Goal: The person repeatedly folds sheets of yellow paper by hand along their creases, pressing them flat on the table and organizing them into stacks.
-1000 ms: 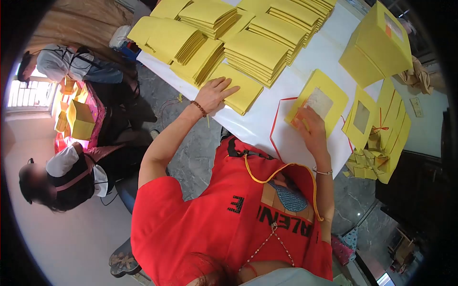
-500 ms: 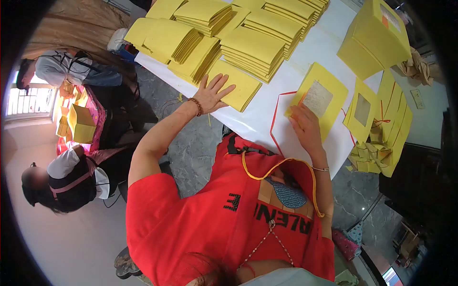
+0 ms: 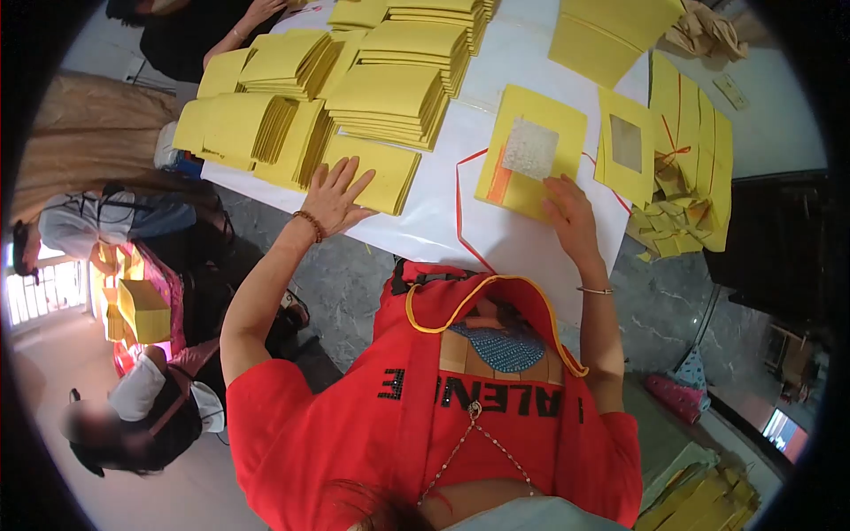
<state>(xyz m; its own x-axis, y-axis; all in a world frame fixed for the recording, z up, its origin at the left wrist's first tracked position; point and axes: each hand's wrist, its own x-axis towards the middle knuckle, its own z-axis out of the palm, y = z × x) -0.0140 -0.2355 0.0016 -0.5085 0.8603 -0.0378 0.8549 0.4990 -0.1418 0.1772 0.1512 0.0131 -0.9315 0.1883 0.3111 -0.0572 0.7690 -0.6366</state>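
My left hand (image 3: 337,198) lies flat with fingers spread on the near edge of a small stack of folded yellow paper pieces (image 3: 381,164). My right hand (image 3: 571,221) has its fingers stretched out, resting at the lower right edge of a flat yellow paper piece (image 3: 567,124). This piece has a pale speckled rectangle (image 3: 529,148) in its middle and an orange strip (image 3: 499,174) to its left. Neither hand grips anything. A similar yellow piece with a grey rectangle (image 3: 626,143) lies just to the right.
Several stacks of folded yellow paper (image 3: 390,102) cover the table's left side. A yellow box (image 3: 606,35) stands at the back. A red ribbon (image 3: 459,203) lies on the white tabletop (image 3: 434,232). Yellow scraps (image 3: 673,226) hang at the right. Co-workers are at the left and far left.
My right hand has moved from the yellow piece's left side to its lower right edge, baring the orange strip. My left hand stays on the small stack. The view has shifted.
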